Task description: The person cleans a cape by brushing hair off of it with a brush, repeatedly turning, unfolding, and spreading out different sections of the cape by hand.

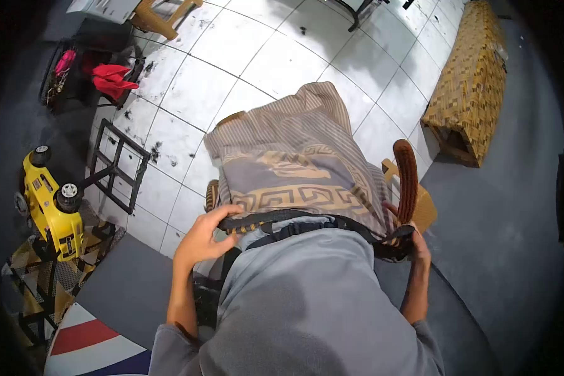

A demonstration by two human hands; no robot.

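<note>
A brown and grey striped cloth (288, 156) with a tan key pattern spreads over my lap and legs. A black strap with a buckle (289, 230) runs across my waist, over the cloth's rolled dark edge. At the left side of the waist, my left hand (202, 237) has its thumb and fingers around that edge. My right hand (418, 245) is closed at the right end, where the black strap and dark cloth bunch together; its fingers are partly hidden. Just above it rises a curved, brown ribbed piece (406, 178), apparently a chair's armrest.
On the left lie a yellow toy car (55, 210) on its side and a black metal frame (118, 164). A red cloth (114, 80) hangs near a dark box. A woven bamboo-patterned box (470, 88) stands right. White tiles (282, 56) have dark debris.
</note>
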